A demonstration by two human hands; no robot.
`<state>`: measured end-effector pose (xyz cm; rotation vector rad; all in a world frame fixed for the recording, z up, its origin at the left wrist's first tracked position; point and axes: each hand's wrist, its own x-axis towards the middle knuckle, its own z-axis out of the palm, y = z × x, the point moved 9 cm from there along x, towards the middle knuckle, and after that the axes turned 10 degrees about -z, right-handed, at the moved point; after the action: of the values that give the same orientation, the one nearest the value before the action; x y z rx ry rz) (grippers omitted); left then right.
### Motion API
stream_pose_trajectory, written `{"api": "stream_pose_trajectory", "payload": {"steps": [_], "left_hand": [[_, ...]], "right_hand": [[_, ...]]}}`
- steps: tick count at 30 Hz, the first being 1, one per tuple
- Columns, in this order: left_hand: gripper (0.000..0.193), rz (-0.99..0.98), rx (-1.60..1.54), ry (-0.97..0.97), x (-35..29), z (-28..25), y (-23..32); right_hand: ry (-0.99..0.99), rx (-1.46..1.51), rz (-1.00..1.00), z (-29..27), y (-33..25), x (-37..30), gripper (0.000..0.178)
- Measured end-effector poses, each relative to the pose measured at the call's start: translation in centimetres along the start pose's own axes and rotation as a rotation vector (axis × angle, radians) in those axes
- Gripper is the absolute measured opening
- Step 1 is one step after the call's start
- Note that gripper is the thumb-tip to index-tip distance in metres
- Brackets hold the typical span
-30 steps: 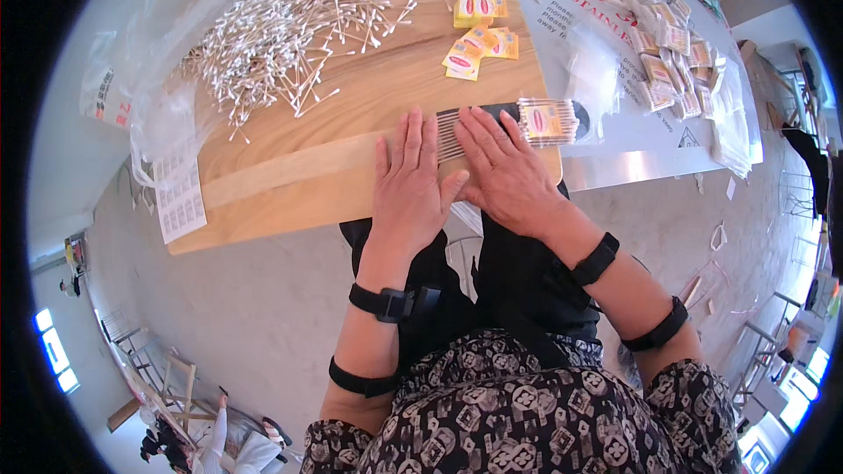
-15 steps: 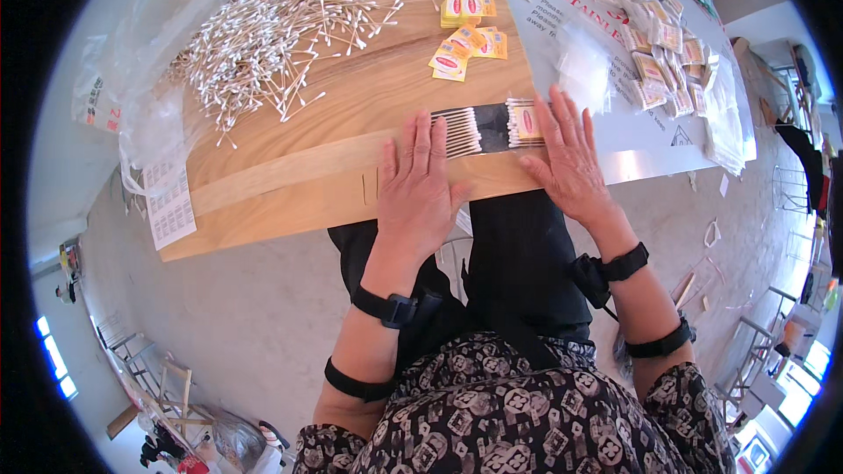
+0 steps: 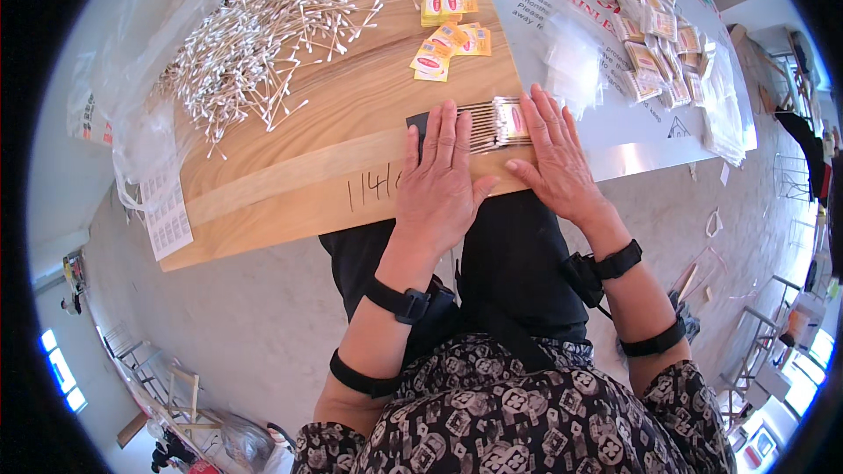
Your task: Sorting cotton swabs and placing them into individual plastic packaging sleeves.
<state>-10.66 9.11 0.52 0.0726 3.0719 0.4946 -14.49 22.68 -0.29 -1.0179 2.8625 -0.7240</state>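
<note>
My left hand [image 3: 439, 180] lies flat with fingers stretched, covering part of a row of cotton swabs [image 3: 481, 125] on the wooden tabletop. The swabs lie side by side, and their white tips meet a yellow-and-white card [image 3: 515, 120] with swabs around it. Over the right end of that card and its swabs rests my right hand [image 3: 558, 158], fingers extended and thumb apart. A black strip [image 3: 416, 125] shows beyond the left fingers. What lies under both palms is hidden.
A big heap of loose cotton swabs [image 3: 255, 53] lies at the left beside a clear plastic bag [image 3: 132, 96]. Small yellow cards [image 3: 448, 35] sit at the far middle. Bagged swab packs [image 3: 654, 35] and clear bags [image 3: 575, 66] lie on the grey sheet at the right.
My left hand has slid right with its swabs, closing the black gap against the card. The black strip now shows left of it. My right hand has shifted slightly left.
</note>
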Motion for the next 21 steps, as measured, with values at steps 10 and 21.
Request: {"api": "stream_pose_trajectory", "payload": {"steps": [10, 21], "left_hand": [[0.077, 0.021, -0.066, 0.031, 1.2, 0.4, 1.8], [0.052, -0.177, -1.115, 0.258, 3.7, -1.2, -3.0]], "right_hand": [[0.024, -0.012, -0.036, -0.3, -0.1, 0.1, 0.08], [0.753, 1.245, 0.772, 2.4, 9.5, -2.7, 0.046]]}}
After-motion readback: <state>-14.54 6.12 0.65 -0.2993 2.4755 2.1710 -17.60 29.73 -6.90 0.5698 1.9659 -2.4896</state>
